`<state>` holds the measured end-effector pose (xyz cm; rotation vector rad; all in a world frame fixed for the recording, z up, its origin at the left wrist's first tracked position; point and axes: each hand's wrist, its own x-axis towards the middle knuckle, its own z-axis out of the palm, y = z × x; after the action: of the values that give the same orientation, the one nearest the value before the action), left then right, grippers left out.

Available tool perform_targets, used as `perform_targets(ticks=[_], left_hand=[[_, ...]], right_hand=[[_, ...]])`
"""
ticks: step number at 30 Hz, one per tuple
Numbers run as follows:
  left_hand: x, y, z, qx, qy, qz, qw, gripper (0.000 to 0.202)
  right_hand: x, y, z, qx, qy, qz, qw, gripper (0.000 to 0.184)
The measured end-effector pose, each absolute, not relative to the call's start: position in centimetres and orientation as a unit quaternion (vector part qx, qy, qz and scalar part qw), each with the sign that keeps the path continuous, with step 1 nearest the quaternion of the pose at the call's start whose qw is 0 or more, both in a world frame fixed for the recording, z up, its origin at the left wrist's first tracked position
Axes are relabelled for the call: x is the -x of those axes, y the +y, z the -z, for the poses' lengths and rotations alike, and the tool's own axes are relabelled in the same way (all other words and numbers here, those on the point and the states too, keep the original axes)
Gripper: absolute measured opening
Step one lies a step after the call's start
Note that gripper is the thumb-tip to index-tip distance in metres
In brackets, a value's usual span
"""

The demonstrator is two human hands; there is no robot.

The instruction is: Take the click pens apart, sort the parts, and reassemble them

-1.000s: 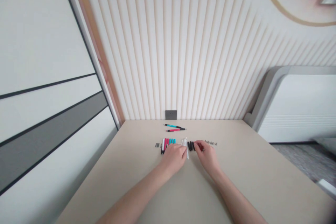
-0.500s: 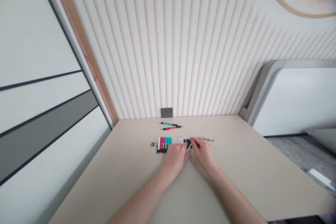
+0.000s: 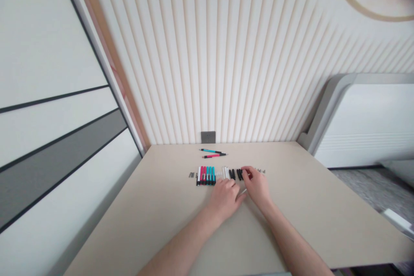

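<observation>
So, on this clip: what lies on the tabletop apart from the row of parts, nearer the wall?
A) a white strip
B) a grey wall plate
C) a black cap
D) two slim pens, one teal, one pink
D: two slim pens, one teal and one pink, lie side by side beyond the row of parts.

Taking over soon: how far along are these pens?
Done: assembled teal and pink pens lie beyond the row. In hand: the left hand holds a slim white plastic tube; the right hand's fingers touch black plastic parts. Remaining: pink and teal barrels, white tubes, small metal pieces.
</observation>
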<state>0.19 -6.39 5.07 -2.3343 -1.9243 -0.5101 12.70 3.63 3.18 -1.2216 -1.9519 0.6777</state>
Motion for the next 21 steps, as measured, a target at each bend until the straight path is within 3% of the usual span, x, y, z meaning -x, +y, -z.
perform_targets(ticks=[5,11,21], left_hand=[[-2.5,-5.7,-4.4,0.765,-0.632,0.119,0.028,0.018],[-2.9,-5.8,-4.7,0.748,-0.661,0.064,0.001,0.033],[-3.8,-7.5,-5.6,0.687,-0.723,0.019,-0.069,0.038]], right_hand=[[-12.5,3.7,-3.1,0.480,-0.758,-0.260,0.357,0.031],[-12.5,3.6,-3.3,0.469,-0.765,-0.257,0.359,0.032],[-12.8,3.4,-3.6,0.462,-0.759,-0.265,0.375,0.033]])
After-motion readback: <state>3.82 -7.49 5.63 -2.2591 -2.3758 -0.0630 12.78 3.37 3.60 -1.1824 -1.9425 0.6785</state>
